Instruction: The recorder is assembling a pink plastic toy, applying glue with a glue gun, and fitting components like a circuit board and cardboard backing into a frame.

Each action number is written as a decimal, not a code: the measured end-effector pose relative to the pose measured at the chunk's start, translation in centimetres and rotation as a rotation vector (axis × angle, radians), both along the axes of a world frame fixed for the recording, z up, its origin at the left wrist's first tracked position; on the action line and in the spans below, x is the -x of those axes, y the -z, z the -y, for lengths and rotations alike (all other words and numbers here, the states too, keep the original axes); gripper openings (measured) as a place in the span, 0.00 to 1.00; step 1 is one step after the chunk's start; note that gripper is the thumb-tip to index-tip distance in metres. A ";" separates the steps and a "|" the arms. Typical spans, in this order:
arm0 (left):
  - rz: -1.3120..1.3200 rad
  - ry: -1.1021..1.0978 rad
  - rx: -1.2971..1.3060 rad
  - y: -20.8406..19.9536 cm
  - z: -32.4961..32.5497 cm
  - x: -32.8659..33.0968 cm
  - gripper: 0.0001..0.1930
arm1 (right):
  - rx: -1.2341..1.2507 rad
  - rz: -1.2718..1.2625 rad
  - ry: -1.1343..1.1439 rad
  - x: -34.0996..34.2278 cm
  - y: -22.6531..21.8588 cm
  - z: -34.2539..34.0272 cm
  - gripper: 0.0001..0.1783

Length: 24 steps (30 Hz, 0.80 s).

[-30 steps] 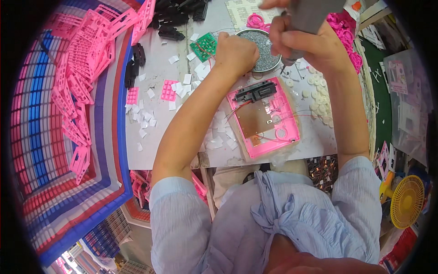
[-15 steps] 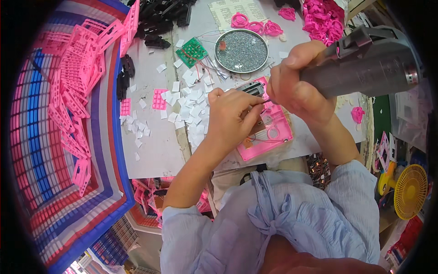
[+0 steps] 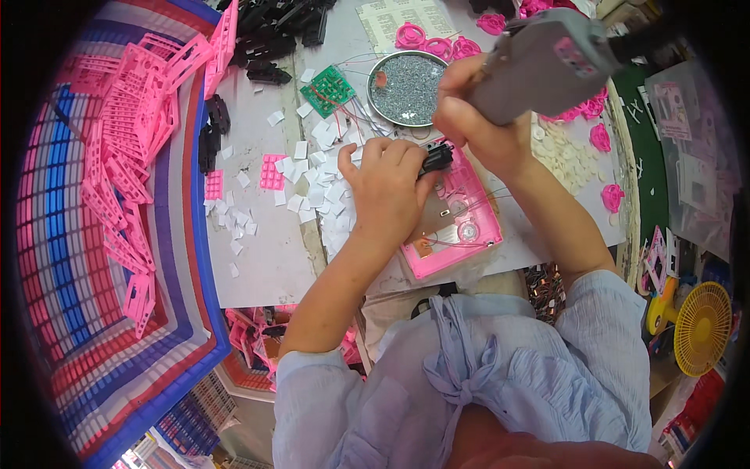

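My left hand (image 3: 388, 187) is closed around a black plastic part (image 3: 436, 159), gripping it between thumb and fingers at the far end of a pink plastic housing (image 3: 483, 238). Thin wires, a round part and a small orange-brown piece show inside the housing. My right hand (image 3: 486, 129) is wrapped around a grey electric screwdriver (image 3: 539, 66), beside the right rim of a round metal dish (image 3: 447, 106) full of small screws. The screwdriver's tip is hidden behind the hand.
White paper squares (image 3: 332, 184) lie scattered left of the housing, near a green circuit board (image 3: 329, 90) with wires. Black parts (image 3: 285, 31) are heaped at the far left. Left stands a striped crate (image 3: 183, 258) with pink frames (image 3: 129, 156); right, a yellow fan (image 3: 701, 328).
My right hand has lifted the screwdriver from the housing, swinging it farther off toward the screw dish. My left hand has shifted slightly, and the black part now sits tilted in its fingers.
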<state>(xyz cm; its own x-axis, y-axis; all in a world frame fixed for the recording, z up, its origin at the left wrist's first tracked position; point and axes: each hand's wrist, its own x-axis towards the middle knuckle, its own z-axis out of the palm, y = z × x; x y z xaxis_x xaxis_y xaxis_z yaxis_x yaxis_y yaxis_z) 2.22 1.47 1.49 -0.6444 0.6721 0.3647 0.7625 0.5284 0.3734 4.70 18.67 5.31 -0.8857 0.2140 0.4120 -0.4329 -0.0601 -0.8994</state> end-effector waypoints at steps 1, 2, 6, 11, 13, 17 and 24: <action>0.019 0.006 -0.008 0.1 0.0 0.1 0.15 | 0.005 0.013 0.005 0.3 0.4 0.1 0.12; 0.020 0.008 -0.016 0.2 0.0 0.1 0.16 | 0.037 0.010 0.015 0.6 0.7 0.3 0.11; 0.041 0.015 -0.040 0.5 0.2 0.1 0.17 | -0.065 -0.003 0.053 0.8 1.3 0.8 0.08; 0.014 0.057 -0.071 0.9 -0.3 0.5 0.18 | -0.220 0.050 0.020 0.9 2.8 0.2 0.15; 0.036 0.085 -0.082 1.0 -0.4 0.9 0.19 | -0.104 0.088 -0.031 1.2 2.6 0.3 0.16; 0.200 0.232 -0.169 1.0 0.2 1.8 0.19 | 0.002 0.194 -0.371 2.7 0.2 -1.3 0.19; 0.288 0.092 -0.100 -8.4 11.6 -0.6 0.11 | -0.530 0.506 0.330 7.9 4.0 -18.3 0.21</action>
<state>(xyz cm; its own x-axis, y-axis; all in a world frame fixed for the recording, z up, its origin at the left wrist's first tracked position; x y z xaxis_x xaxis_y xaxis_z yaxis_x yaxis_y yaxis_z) 2.85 -10.16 9.85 -0.6687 0.7026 0.2432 0.6609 0.4119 0.6274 -3.24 37.01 1.31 -0.9176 0.3853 0.0980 0.1136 0.4902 -0.8642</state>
